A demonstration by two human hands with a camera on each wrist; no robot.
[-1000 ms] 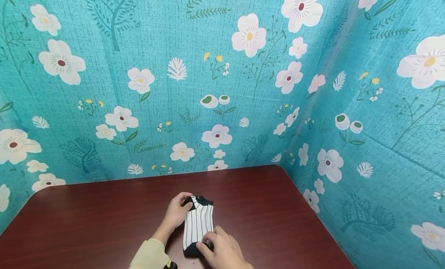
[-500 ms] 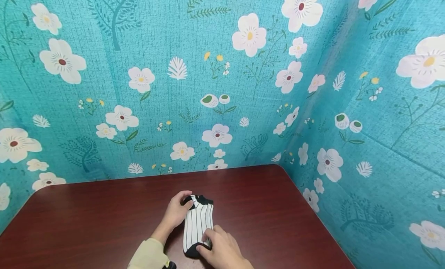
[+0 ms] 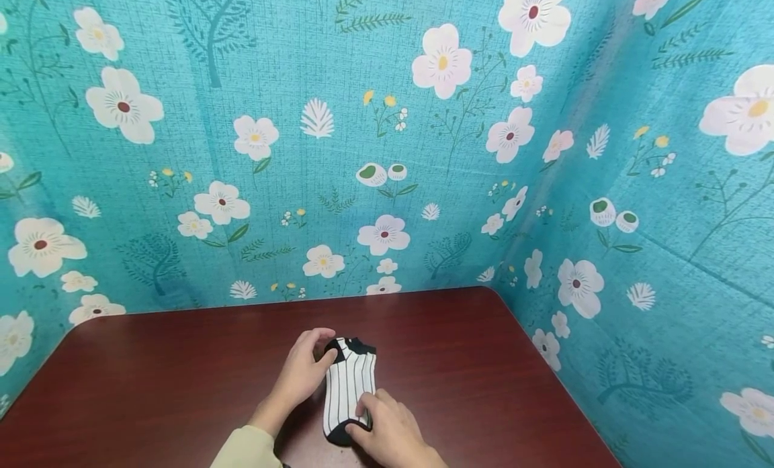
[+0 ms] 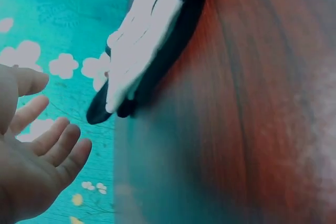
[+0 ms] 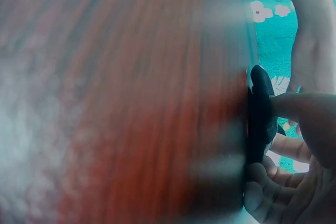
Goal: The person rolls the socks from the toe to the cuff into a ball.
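Observation:
A short white sock (image 3: 349,391) with thin black stripes lies flat on the table, its black cuff (image 3: 361,347) pointing away from me and its black toe (image 3: 338,433) toward me. Beside the black heel my left hand (image 3: 302,368) has its fingers spread; the left wrist view shows that hand (image 4: 44,153) apart from the sock (image 4: 144,38). My right hand (image 3: 392,429) pinches the toe end between thumb and fingers. Seen from the right wrist, the thumb lies on the black toe (image 5: 261,116) and the fingers of the right hand (image 5: 310,153) curl beneath its edge.
The dark red-brown wooden table (image 3: 181,374) has rounded far corners. A teal flowered cloth (image 3: 284,186) hangs right behind it and along the right side. A light sleeve (image 3: 246,448) covers the left forearm.
The left fingers have lifted and spread slightly off the sock's heel. The right hand keeps its pinch on the toe. The head view has shifted a little.

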